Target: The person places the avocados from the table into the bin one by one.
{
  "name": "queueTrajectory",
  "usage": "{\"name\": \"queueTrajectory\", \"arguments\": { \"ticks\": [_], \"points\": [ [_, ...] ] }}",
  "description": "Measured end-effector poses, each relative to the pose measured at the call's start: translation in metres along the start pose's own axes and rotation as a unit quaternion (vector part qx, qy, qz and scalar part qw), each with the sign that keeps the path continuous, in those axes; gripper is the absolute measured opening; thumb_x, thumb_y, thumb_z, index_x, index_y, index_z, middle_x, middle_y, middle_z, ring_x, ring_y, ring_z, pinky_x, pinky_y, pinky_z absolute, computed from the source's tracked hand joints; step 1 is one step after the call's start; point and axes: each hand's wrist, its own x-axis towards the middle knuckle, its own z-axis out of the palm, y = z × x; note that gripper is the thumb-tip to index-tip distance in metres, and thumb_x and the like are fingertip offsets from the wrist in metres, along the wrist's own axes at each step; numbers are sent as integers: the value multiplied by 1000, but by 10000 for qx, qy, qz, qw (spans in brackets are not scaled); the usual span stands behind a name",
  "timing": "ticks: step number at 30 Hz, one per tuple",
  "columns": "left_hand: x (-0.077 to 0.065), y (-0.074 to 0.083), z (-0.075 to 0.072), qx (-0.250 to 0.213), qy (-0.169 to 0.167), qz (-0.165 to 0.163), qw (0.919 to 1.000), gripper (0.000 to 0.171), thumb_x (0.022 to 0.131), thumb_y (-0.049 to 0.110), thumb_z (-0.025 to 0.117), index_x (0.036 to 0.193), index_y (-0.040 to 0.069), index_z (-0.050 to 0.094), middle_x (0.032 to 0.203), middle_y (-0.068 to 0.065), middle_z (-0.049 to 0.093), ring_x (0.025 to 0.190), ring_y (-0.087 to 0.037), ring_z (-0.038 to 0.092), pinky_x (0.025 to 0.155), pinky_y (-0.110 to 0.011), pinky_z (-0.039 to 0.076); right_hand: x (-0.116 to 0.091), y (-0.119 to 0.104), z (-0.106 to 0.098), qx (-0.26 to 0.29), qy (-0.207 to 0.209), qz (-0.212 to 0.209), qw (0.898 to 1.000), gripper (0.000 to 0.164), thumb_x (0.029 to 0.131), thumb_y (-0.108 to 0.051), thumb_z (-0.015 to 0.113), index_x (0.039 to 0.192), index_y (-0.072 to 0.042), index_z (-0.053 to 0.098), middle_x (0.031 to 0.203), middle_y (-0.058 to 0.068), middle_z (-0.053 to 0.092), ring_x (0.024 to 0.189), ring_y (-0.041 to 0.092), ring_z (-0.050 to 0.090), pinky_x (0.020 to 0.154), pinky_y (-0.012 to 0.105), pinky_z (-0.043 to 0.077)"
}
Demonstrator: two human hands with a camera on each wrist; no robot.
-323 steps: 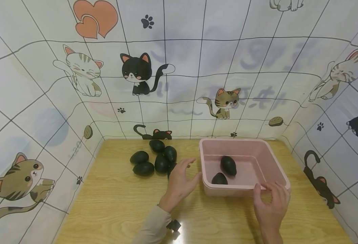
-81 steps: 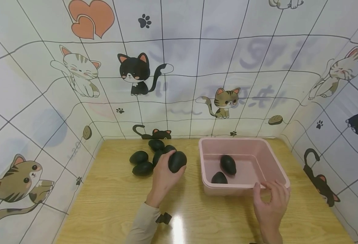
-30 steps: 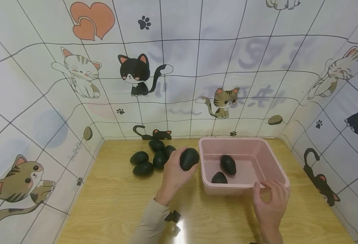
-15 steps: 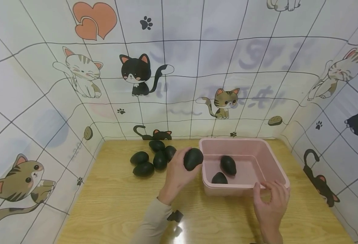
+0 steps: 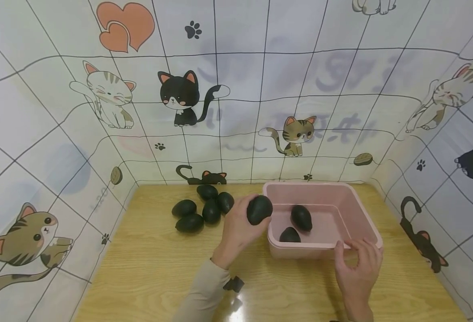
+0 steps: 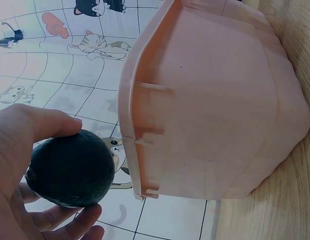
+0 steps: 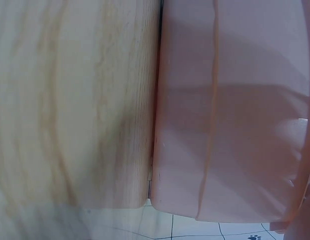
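Avocado (image 5: 259,209) gripped in the left hand (image 5: 236,229) beside the pink bin (image 5: 305,253) is best eased clear of its left rim while the loosely bent right hand (image 5: 357,273) rests on its near edge.

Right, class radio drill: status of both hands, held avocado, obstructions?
Left hand grips dark avocado. Right hand at near rim of pink bin. Avocado outside bin, beside left rim. That rim seems in the way.

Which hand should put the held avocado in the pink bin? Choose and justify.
The left hand, likely: it holds the avocado by the left side of the pink bin. The right hand touches the front rim and shows no avocado.
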Motion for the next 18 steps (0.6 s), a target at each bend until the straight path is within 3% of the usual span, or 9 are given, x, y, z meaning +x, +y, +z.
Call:
{"name": "queueTrajectory", "arguments": {
  "ticks": [8,18],
  "points": [
    [1,1,5,158,-51,164,9997,67,84,39,86,144,19,63,134,-7,68,113,-25,71,94,-45,59,0,0,0,14,-7,-13,10000,21,84,-10,78,90,10,73,92,27,70,125,4,51,128,66,16],
    [2,5,12,292,-119,252,9992,67,84,40,86,143,16,64,130,-6,70,110,-24,70,92,-43,58,1,-1,0,-16,-23,5,10000,20,85,-10,78,91,8,74,92,26,71,124,9,56,129,64,15]
  ]
}}
